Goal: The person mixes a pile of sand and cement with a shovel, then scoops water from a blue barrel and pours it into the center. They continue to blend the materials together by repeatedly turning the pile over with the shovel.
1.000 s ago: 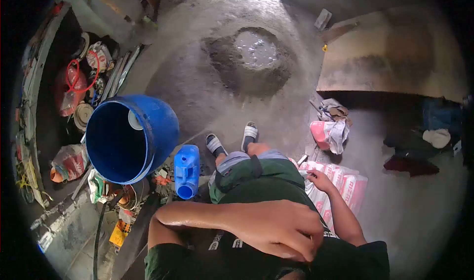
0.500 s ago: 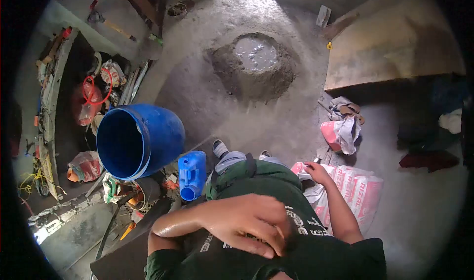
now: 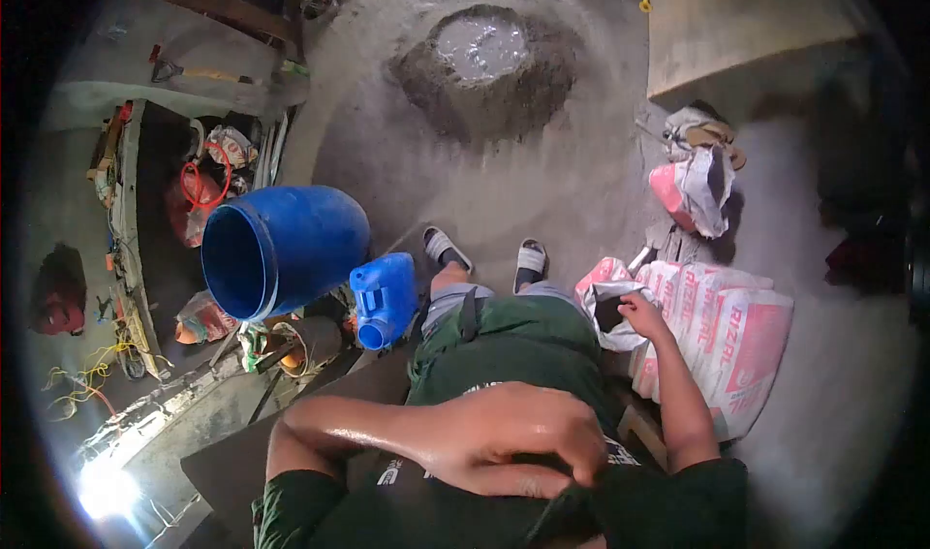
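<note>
My left hand [image 3: 528,440] is held across my chest in front of my dark green shirt [image 3: 499,350]. Its fingers are curled in toward the thumb, and whatever may be between them is hidden. My right hand [image 3: 639,316] is beside my right hip, at the mouth of an opened paper sack [image 3: 610,292]. The fingers of that hand are bent together; I cannot make out anything in them. Next to the opened sack lie full white and pink cement bags [image 3: 722,341] with printed lettering.
Ahead on the concrete floor is a mound of grey mix [image 3: 494,103] with a wet pool [image 3: 481,49] in its top. To the left lie a blue drum [image 3: 315,244] and a blue jerrycan [image 3: 386,297]. A crumpled sack [image 3: 693,190] and a wooden board [image 3: 751,31] are at right.
My view has tilted down, so the mound sits higher and both slippers show. My left hand has shifted slightly right across my chest. My right hand remains by the opened sack.
</note>
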Demonstrator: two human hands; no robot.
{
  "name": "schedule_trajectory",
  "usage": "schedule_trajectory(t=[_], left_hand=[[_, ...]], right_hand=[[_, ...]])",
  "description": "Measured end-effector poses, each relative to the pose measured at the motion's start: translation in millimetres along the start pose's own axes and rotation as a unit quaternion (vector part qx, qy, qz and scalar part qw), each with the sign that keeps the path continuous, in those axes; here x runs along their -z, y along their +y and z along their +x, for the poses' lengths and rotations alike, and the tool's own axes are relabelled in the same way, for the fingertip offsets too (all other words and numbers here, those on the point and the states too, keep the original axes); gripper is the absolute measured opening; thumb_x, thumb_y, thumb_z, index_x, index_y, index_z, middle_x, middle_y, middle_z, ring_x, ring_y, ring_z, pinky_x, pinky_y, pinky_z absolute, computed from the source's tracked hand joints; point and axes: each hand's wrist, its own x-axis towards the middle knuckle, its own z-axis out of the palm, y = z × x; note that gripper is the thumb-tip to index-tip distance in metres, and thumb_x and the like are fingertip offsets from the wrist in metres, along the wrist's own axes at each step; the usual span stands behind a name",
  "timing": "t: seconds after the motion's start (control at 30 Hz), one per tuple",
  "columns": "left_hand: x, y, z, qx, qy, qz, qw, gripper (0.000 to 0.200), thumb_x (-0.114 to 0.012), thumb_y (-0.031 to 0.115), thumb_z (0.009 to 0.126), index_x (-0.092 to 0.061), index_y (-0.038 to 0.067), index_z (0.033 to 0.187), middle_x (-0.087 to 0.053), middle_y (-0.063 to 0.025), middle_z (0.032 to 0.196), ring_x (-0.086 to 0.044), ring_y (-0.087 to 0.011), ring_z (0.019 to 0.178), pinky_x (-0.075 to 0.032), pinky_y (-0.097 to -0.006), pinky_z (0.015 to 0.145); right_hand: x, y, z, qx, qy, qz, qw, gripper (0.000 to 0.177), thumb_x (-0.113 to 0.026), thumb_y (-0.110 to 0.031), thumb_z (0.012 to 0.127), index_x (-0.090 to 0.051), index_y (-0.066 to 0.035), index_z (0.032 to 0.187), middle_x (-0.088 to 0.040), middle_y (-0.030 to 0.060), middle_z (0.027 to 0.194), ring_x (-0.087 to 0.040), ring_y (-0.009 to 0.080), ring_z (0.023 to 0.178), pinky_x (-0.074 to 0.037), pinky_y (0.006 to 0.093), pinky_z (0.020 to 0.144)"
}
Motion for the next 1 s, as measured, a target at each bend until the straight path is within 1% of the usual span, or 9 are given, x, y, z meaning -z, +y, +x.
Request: schedule_trajectory(t=[0.17, 0.33, 0.47, 0.53, 0.67, 0.77, 0.87, 0.93, 1.0], left_hand=[[-24.7, -18.7, 36.6, -0.009, 0.106, -0.288, 0.952, 0.021, -0.062, 0.011, 0.088, -0.054, 0.0, 0.104, -0.055, -0.0065, 0.1, -0.053, -0.015, 0.092, -0.041, -0.0295, 0.08], [-46.8, -35.7, 74.0, -0.03, 0.066, -0.194, 0.978, 0.015, -0.058, 0.011, 0.089, -0.052, 0.001, 0.099, -0.052, -0.0077, 0.098, -0.052, -0.0199, 0.083, -0.042, -0.0309, 0.076], [-69.2, -41.6, 83.4, -0.027, 0.043, -0.289, 0.956, 0.02, -0.057, 0.014, 0.09, -0.053, -0.001, 0.104, -0.056, -0.011, 0.101, -0.055, -0.0231, 0.085, -0.044, -0.0343, 0.078], [-75.2, -41.8, 82.0, -0.02, 0.031, -0.347, 0.937, 0.023, -0.056, 0.015, 0.091, -0.054, -0.002, 0.107, -0.058, -0.0127, 0.102, -0.056, -0.0247, 0.086, -0.045, -0.0361, 0.079], [-83.5, -41.4, 78.7, -0.01, 0.004, -0.427, 0.904, 0.029, -0.056, 0.019, 0.093, -0.055, -0.003, 0.112, -0.061, -0.0159, 0.104, -0.059, -0.0279, 0.089, -0.046, -0.0395, 0.08], [-87.8, -38.8, 75.5, -0.02, -0.005, -0.43, 0.902, 0.032, -0.055, 0.02, 0.094, -0.056, -0.004, 0.115, -0.063, -0.0176, 0.105, -0.06, -0.0294, 0.09, -0.047, -0.0412, 0.081], [-89.1, -40.1, 67.9, -0.042, -0.011, -0.388, 0.921, 0.025, -0.054, 0.015, 0.094, -0.056, -0.007, 0.107, -0.062, -0.0163, 0.095, -0.059, -0.0241, 0.085, -0.047, -0.0371, 0.074], [-83.9, -36.3, 57.6, 0.103, -0.107, -0.411, 0.9, 0.019, -0.053, 0.011, 0.094, -0.054, -0.006, 0.101, -0.057, -0.0108, 0.09, -0.052, -0.0165, 0.084, -0.044, -0.0325, 0.074], [-79.2, -32.0, 54.7, 0.092, -0.129, -0.396, 0.905, 0.016, -0.052, 0.01, 0.094, -0.053, -0.006, 0.099, -0.055, -0.0094, 0.09, -0.05, -0.0148, 0.085, -0.043, -0.0313, 0.075]], right_hand=[[-9.2, 49.0, -20.8, -0.001, -0.004, 0.05, 0.999, 0.036, -0.065, -0.024, 0.086, -0.059, -0.003, 0.114, -0.066, 0.0105, 0.089, -0.062, 0.0178, 0.08, -0.049, 0.0302, 0.071], [-18.0, 98.6, -37.8, -0.059, -0.022, 0.073, 0.995, 0.034, -0.062, -0.022, 0.088, -0.059, -0.003, 0.115, -0.066, 0.0148, 0.099, -0.063, 0.0197, 0.091, -0.049, 0.0325, 0.078], [-6.1, 95.5, -66.3, -0.039, 0.003, 0.026, 0.999, 0.032, -0.058, -0.02, 0.089, -0.058, -0.001, 0.115, -0.066, 0.0134, 0.098, -0.063, 0.0203, 0.089, -0.048, 0.0319, 0.079], [-9.3, 93.4, -84.0, -0.14, -0.005, 0.129, 0.982, 0.033, -0.057, -0.02, 0.09, -0.057, -0.001, 0.116, -0.065, 0.0095, 0.094, -0.06, 0.0167, 0.082, -0.047, 0.0292, 0.075], [-33.8, 134.4, -98.2, -0.106, -0.017, 0.12, 0.987, 0.033, -0.056, -0.02, 0.091, -0.056, 0.0, 0.118, -0.063, 0.0056, 0.091, -0.055, 0.0115, 0.076, -0.045, 0.0251, 0.069], [-45.3, 137.6, -105.9, -0.196, -0.021, 0.224, 0.954, 0.031, -0.055, -0.02, 0.094, -0.056, -0.001, 0.118, -0.063, 0.0026, 0.092, -0.055, 0.0105, 0.077, -0.045, 0.0249, 0.07], [-65.7, 170.3, -98.5, -0.186, -0.026, 0.228, 0.956, 0.032, -0.053, -0.02, 0.094, -0.057, 0.001, 0.118, -0.064, 0.0073, 0.099, -0.059, 0.015, 0.084, -0.048, 0.0287, 0.076], [-68.6, 167.1, -97.2, -0.141, -0.019, 0.17, 0.975, 0.033, -0.054, -0.021, 0.092, -0.058, 0.001, 0.117, -0.065, 0.0124, 0.104, -0.061, 0.0198, 0.093, -0.046, 0.0312, 0.084], [-62.2, 148.0, -91.3, -0.107, -0.004, 0.155, 0.982, 0.036, -0.058, -0.023, 0.089, -0.059, -0.001, 0.117, -0.066, 0.013, 0.1, -0.062, 0.0191, 0.089, -0.048, 0.0319, 0.08]])
